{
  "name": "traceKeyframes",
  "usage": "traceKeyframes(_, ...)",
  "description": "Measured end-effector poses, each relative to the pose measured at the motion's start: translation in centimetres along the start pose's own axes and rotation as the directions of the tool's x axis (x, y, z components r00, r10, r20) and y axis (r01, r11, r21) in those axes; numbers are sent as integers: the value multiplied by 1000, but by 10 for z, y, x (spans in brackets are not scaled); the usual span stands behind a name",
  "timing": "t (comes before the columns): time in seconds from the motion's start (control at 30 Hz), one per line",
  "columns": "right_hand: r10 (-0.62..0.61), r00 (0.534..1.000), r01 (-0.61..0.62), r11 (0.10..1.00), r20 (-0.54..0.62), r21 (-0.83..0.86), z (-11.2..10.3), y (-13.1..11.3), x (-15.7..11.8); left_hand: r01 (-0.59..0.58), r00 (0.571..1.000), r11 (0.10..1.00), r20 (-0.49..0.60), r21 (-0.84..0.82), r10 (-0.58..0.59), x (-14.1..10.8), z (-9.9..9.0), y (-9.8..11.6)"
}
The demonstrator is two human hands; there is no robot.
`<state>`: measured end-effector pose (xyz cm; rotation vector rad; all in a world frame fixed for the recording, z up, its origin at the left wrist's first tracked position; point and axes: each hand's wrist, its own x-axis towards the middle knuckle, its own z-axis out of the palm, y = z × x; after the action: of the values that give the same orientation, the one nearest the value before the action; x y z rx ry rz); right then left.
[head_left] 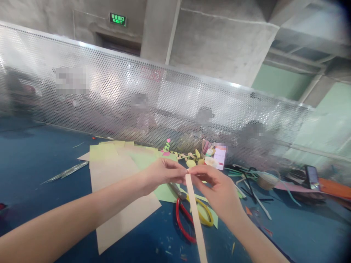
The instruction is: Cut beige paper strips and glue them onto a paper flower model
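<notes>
Over the table, my left hand (161,174) and my right hand (215,186) meet with their fingertips pinched together. Between them they grip the top end of a pale cream paper strip (194,208), which hangs down toward me past the frame's lower edge. Below the strip lies a pair of scissors (179,215) with one red and one yellow handle loop, its blades partly covered by my left hand. Under my left forearm are a large cream paper sheet (123,226) and light green paper (164,193).
A perforated metal partition (109,98) runs along the table's back. Near it stand a small paper tree (166,147) and paper leaves (191,163). At right are a clear cup (268,179), thin strips, and a phone (312,178). Silvery thin pieces (67,171) lie left. Scraps dot the blue table (156,241).
</notes>
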<state>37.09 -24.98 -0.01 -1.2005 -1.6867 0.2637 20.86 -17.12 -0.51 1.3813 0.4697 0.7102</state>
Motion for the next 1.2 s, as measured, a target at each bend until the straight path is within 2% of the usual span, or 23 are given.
traceKeyframes(0.13, 114, 993, -116, 981, 20, 154, 2, -2, 2, -85, 996, 995, 28, 58, 83, 2, 1, -3)
traceKeyframes(0.27, 139, 989, -145, 938, 43, 315, 3, 1, 4, -153, 988, 984, 32, 89, 151, 0, 4, -3)
traceKeyframes(0.47, 165, 984, -176, 931, 62, 320, 1, 2, 5, -233, 971, 950, 7, 209, 237, 2, 3, -6)
traceKeyframes(0.63, 175, 979, -196, 945, 99, 261, -3, -3, 5, -264, 959, 914, -15, 307, 282, 4, 3, -9)
traceKeyframes(0.7, 145, 986, -158, 970, 80, 185, -4, -3, 5, -289, 948, 871, -7, 398, 317, 2, 5, -7)
traceKeyframes(0.8, 93, 995, -95, 995, 47, 43, -5, -1, 4, -325, 922, 745, 18, 583, 388, -2, 7, -2)
traceKeyframes(0.87, 79, 995, -79, 997, 61, -9, -5, 1, 4, -332, 907, 650, 42, 684, 419, -5, 8, 2)
traceKeyframes(0.93, 88, 991, -87, 996, 97, -16, -4, 3, 4, -330, 901, 596, 56, 732, 430, -7, 8, 4)
traceKeyframes(1.0, 127, 984, -129, 992, 126, 8, -4, 4, 4, -335, 898, 607, 50, 721, 437, -6, 8, 2)
traceKeyframes(1.03, 147, 980, -153, 988, 137, 27, -3, 4, 5, -338, 901, 639, 41, 690, 432, -4, 8, -1)
traceKeyframes(1.13, 203, 968, -214, 975, 149, 62, -2, 5, 6, -310, 930, 793, -5, 524, 367, 1, 7, -9)
traceKeyframes(1.2, 240, 959, -255, 963, 154, 89, -1, 5, 8, -272, 951, 864, -18, 424, 308, 5, 6, -14)
